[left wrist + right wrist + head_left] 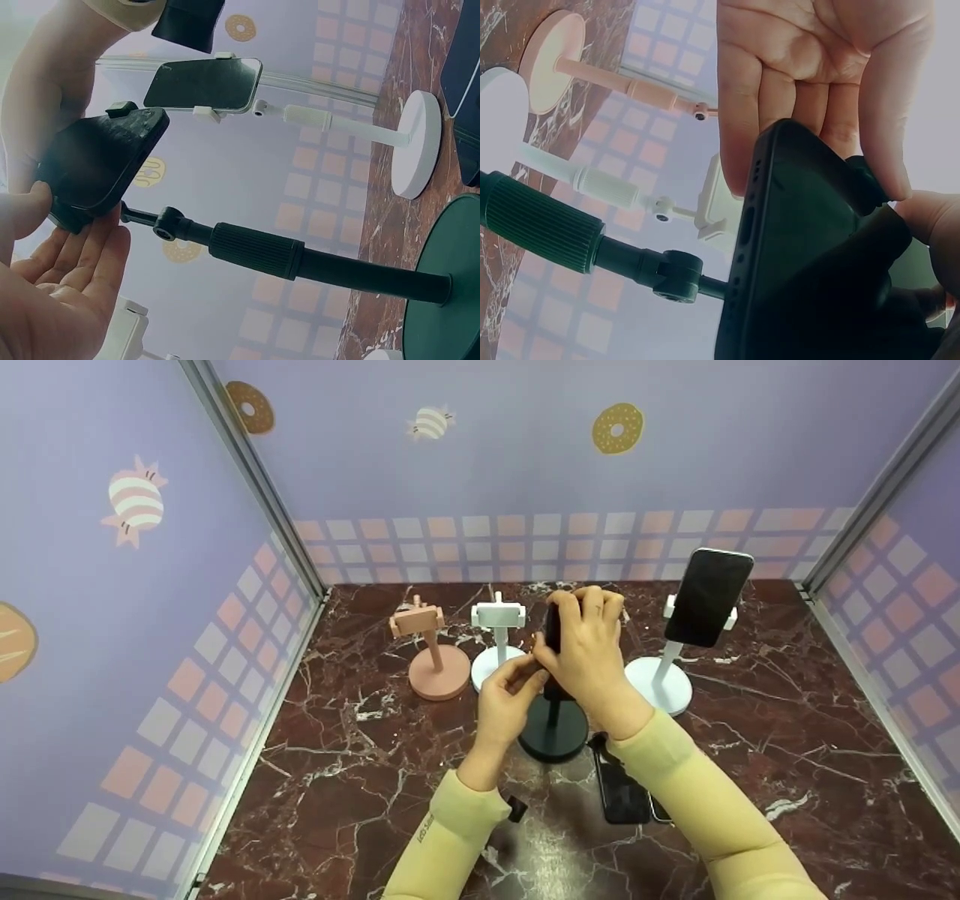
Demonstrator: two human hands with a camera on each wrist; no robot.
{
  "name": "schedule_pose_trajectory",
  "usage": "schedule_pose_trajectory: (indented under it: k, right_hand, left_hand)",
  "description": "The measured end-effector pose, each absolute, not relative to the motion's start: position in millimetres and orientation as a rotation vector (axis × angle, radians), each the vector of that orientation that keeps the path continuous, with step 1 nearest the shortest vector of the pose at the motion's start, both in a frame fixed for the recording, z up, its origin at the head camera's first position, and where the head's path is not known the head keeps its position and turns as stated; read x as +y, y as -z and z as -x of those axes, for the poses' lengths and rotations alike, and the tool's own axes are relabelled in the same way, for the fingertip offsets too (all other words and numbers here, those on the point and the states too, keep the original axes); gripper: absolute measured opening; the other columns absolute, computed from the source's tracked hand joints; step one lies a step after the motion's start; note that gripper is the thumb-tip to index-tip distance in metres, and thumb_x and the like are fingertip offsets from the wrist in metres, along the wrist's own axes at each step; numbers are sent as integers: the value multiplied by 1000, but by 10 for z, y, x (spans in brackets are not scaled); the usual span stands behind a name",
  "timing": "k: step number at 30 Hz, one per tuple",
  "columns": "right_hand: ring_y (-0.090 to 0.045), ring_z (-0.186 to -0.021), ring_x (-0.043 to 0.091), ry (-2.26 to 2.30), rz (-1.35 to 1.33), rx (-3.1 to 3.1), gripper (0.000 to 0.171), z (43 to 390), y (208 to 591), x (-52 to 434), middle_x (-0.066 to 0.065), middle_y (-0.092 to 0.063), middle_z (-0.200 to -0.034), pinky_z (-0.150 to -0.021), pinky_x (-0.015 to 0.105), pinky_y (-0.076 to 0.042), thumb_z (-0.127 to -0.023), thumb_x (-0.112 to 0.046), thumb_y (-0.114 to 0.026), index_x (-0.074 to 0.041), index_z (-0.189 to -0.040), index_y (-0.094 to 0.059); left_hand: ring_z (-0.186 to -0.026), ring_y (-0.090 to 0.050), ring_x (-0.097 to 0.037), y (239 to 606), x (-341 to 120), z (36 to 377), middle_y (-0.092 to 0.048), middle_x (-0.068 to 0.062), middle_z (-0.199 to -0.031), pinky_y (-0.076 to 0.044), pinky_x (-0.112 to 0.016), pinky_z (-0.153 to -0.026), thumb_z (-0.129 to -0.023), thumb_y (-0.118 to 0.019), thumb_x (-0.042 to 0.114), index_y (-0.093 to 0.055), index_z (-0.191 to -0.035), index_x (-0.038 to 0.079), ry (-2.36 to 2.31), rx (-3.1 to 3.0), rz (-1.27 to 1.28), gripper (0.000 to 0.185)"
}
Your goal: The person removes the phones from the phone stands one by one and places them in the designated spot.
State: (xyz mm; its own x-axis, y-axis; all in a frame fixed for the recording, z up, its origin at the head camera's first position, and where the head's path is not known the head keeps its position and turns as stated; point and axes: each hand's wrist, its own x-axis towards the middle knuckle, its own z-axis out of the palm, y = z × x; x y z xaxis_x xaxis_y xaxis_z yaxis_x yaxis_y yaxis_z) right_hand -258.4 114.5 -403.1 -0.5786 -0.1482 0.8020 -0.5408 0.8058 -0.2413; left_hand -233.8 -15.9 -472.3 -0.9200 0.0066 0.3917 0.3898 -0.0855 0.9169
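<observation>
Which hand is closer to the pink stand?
The left hand. It is just right of the pink stand, at the lower end of the black phone, while the right hand grips that phone farther right, beyond the left one.

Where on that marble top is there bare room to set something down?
Bare marble lies left of the pink stand toward the left wall, and right of the white stand holding a phone. The middle is crowded: both hands at the black stand, two phones lying flat beside its base.
</observation>
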Motion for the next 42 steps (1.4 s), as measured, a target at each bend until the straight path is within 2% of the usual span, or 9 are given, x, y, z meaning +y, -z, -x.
schedule_pose_trajectory:
  k: [12, 26, 35, 42]
  right_hand:
    - [-36, -107, 45, -572, -510, -2164, 49, 2575, 4007, 1150, 25, -49, -110, -70, 57, -51, -78, -13, -77, -5, -118, -49]
    - [-35, -107, 45, -601, -542, -2178, 47, 2595, 4017, 1172, 25, -49, -110, -75, 58, -49, -79, -12, -75, -5, -118, -50]
    - [-35, -108, 46, -643, -569, -2176, 48, 2596, 4017, 1214, 25, -49, -112, -82, 61, -46, -79, -12, -74, -5, -120, -50]
    - [-35, -106, 45, -669, -586, -2169, 47, 2603, 4008, 1237, 25, -49, -110, -80, 59, -44, -79, -12, -74, -6, -119, -51]
  left_hand:
    - [-81, -64, 0, 4726, -127, 2336, -69, -36, -105, -55, -16, -73, -94, -68, -5, -65, -115, -17, 2103, -1884, 417, 24]
    - [-80, -64, 1, 4717, -100, 2323, -68, -36, -104, -55, -15, -72, -94, -68, -7, -65, -113, -18, 2124, -1856, 376, 23]
    - [-79, -64, 0, 4727, -89, 2321, -68, -36, -105, -55, -16, -73, -94, -67, -7, -64, -113, -18, 2136, -1836, 374, 23]
    - [-76, -62, -1, 4724, -90, 2320, -68, -32, -101, -54, -17, -72, -95, -67, -5, -64, -114, -17, 2143, -1837, 377, 23]
